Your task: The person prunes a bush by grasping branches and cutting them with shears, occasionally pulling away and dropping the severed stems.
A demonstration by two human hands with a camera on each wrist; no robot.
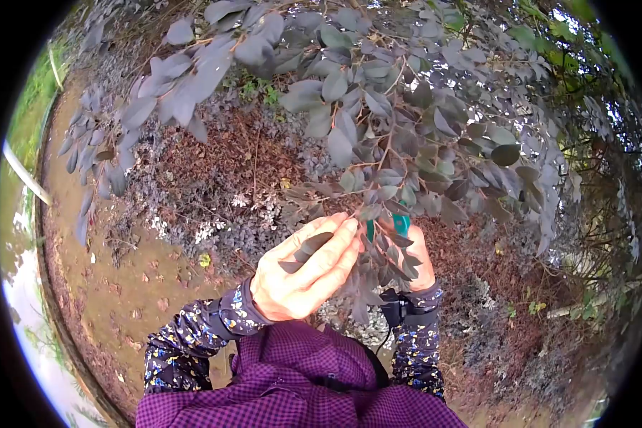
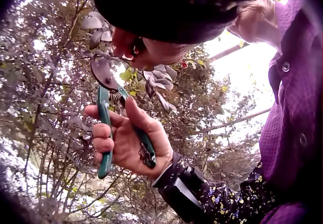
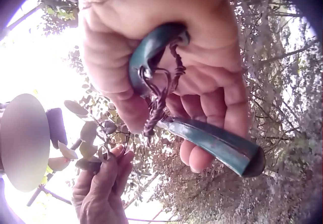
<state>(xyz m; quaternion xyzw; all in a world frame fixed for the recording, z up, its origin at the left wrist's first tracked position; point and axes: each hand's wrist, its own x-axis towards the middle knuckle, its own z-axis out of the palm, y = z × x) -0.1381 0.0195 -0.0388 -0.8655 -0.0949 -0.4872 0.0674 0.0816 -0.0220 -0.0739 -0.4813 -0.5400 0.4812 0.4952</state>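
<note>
My right hand (image 2: 136,143) grips green-handled pruning shears (image 2: 104,133), fingers round one handle and thumb side on the other, with the handles spread apart. In the right wrist view, a twisted cord hangs by the upper handle (image 3: 151,57), close to the palm of the right hand (image 3: 166,57). My left hand (image 1: 303,271) pinches a thin twig with dark purple leaves (image 1: 314,246) between thumb and fingers, just beside the shears' green part (image 1: 401,222). In the left wrist view, the metal blade (image 2: 102,71) is right by the left fingers (image 2: 133,50).
Purple-leaved branches (image 1: 392,128) hang over and around both hands. Brown ground (image 1: 135,307) with fallen leaves lies at the left, bounded by a curved edge. A low bush (image 1: 221,164) stands beyond the hands, and more foliage (image 1: 592,164) fills the right side.
</note>
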